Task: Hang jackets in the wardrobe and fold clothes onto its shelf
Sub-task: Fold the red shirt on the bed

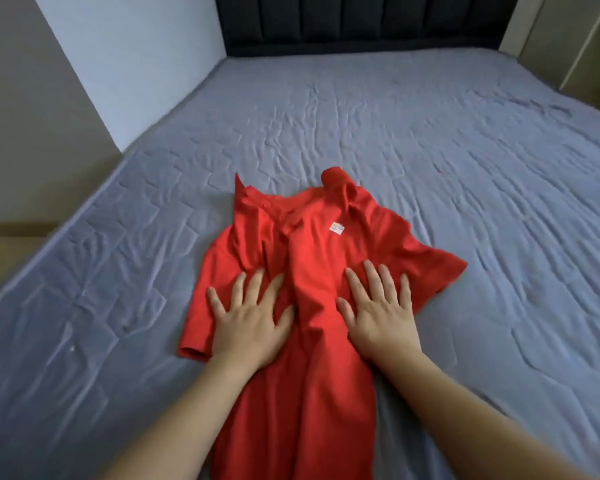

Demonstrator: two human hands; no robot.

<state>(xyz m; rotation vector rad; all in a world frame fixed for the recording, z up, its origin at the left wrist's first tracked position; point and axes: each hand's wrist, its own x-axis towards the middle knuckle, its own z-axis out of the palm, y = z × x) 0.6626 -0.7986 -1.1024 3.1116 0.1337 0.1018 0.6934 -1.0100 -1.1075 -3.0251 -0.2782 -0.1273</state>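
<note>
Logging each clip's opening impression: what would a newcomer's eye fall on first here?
A bright red shirt lies rumpled in the middle of a grey-blue bed. The left hand and right hand press flat on it, fingers spread, either side of a ridge of cloth. A dark headboard stands at the far end.

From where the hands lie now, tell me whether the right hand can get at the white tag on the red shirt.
Probably yes: the right hand lies flat on the red shirt, with only bare fabric between it and the white tag.
</note>
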